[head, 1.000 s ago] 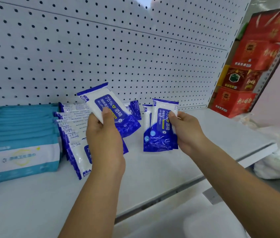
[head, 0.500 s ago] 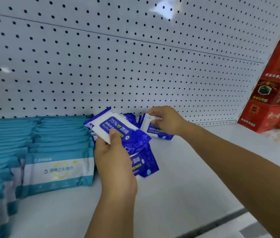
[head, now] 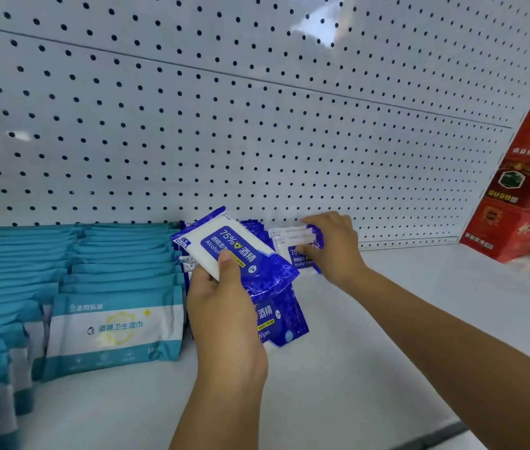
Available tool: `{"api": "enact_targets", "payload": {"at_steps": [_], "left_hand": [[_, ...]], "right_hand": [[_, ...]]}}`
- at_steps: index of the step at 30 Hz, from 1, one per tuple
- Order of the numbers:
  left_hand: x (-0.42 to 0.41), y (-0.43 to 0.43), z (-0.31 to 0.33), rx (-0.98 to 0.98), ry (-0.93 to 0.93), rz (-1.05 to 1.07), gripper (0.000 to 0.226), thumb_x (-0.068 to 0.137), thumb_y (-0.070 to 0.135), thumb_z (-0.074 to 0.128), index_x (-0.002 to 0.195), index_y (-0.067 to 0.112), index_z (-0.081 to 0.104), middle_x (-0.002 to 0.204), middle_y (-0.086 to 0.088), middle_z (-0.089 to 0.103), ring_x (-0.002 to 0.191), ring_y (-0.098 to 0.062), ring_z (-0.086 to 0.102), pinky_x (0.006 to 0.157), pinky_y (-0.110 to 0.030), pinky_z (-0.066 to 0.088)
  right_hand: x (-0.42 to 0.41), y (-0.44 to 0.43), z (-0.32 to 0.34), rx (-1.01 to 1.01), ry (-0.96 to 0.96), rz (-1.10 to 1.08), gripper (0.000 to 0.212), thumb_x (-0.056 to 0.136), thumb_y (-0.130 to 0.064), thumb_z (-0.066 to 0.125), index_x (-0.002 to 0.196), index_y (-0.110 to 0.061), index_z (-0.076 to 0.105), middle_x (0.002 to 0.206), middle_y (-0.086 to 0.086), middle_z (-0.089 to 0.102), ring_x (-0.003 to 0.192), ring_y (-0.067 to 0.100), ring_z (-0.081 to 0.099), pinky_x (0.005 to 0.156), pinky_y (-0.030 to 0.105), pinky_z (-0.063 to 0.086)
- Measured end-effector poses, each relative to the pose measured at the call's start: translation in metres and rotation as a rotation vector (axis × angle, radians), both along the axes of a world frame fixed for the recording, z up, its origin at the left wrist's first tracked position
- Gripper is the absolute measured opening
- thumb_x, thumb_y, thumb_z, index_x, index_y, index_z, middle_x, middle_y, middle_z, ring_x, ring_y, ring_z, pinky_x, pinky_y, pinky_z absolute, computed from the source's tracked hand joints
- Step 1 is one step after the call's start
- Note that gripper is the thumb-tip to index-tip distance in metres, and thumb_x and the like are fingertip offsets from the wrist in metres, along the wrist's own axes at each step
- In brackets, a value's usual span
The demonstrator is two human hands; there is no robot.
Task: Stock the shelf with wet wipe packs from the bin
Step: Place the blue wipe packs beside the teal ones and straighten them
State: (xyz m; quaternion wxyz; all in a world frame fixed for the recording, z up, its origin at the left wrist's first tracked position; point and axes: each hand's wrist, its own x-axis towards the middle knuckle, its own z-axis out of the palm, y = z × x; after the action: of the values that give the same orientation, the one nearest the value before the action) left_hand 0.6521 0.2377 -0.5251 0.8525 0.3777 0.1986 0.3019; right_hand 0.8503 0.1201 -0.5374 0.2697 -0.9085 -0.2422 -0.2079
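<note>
My left hand (head: 224, 306) grips a blue-and-white alcohol wipe pack (head: 234, 248) from below, thumb on its face, tilted above a row of standing blue packs (head: 283, 323). My right hand (head: 331, 245) pinches a small bunch of blue packs (head: 292, 241) and holds them upright on the white shelf (head: 387, 336), close to the pegboard back wall. The bin is out of view.
Rows of teal-and-white wipe packs (head: 114, 326) fill the shelf's left part. The white pegboard (head: 257, 125) closes the back. Red gift boxes (head: 523, 203) are stacked at the right end. Bare shelf lies to the right of my right hand.
My right hand has carried its packs back to the pegboard and set them upright on the shelf. My left hand kept its pack over the blue row. The view moved closer.
</note>
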Motion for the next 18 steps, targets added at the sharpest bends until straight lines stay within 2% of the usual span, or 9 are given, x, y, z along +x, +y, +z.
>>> {"api": "enact_targets", "payload": {"at_steps": [4,8,11,14,18], "left_hand": [[0.0,-0.002,0.0,-0.017,-0.021,-0.012,0.012,0.102,0.029,0.057,0.098,0.026,0.068,0.09,0.002,0.077,0.072,-0.016,0.074,0.07,-0.044,0.06],[0.001,-0.004,0.0,-0.026,-0.02,-0.03,0.012,0.101,0.03,0.058,0.096,0.028,0.069,0.091,0.0,0.077,0.073,-0.019,0.075,0.078,-0.054,0.06],[0.001,-0.004,-0.002,-0.012,-0.016,-0.033,0.011,0.101,0.03,0.058,0.099,0.027,0.069,0.092,-0.001,0.077,0.074,-0.02,0.074,0.079,-0.055,0.059],[0.002,-0.003,-0.001,0.018,-0.028,-0.04,0.011,0.101,0.028,0.059,0.1,0.026,0.069,0.093,-0.002,0.077,0.073,-0.018,0.074,0.074,-0.048,0.06],[0.002,-0.003,0.0,0.038,-0.04,-0.067,0.008,0.098,0.027,0.062,0.101,0.025,0.069,0.093,0.002,0.077,0.073,-0.016,0.075,0.074,-0.044,0.059]], "right_hand": [[-0.007,-0.015,-0.012,0.024,0.237,0.002,0.054,0.079,-0.026,0.086,0.124,-0.017,0.058,0.121,0.0,0.05,0.106,0.013,0.055,0.08,0.016,0.043],[-0.002,-0.013,-0.021,0.07,0.203,-0.08,0.038,0.076,-0.034,0.087,0.097,-0.018,0.06,0.099,-0.002,0.058,0.084,0.013,0.056,0.067,0.019,0.041],[0.001,-0.001,-0.03,0.152,0.194,-0.081,0.034,0.077,-0.035,0.086,0.079,-0.018,0.057,0.081,-0.003,0.061,0.074,0.015,0.058,0.064,0.027,0.047],[0.006,0.01,-0.035,0.219,0.198,-0.066,0.032,0.078,-0.033,0.085,0.077,-0.014,0.06,0.077,-0.001,0.064,0.072,0.016,0.06,0.067,0.034,0.051],[0.006,0.005,-0.031,0.304,0.263,-0.064,0.026,0.08,-0.029,0.084,0.087,-0.01,0.067,0.083,-0.002,0.068,0.075,0.011,0.062,0.066,0.021,0.048]]}}
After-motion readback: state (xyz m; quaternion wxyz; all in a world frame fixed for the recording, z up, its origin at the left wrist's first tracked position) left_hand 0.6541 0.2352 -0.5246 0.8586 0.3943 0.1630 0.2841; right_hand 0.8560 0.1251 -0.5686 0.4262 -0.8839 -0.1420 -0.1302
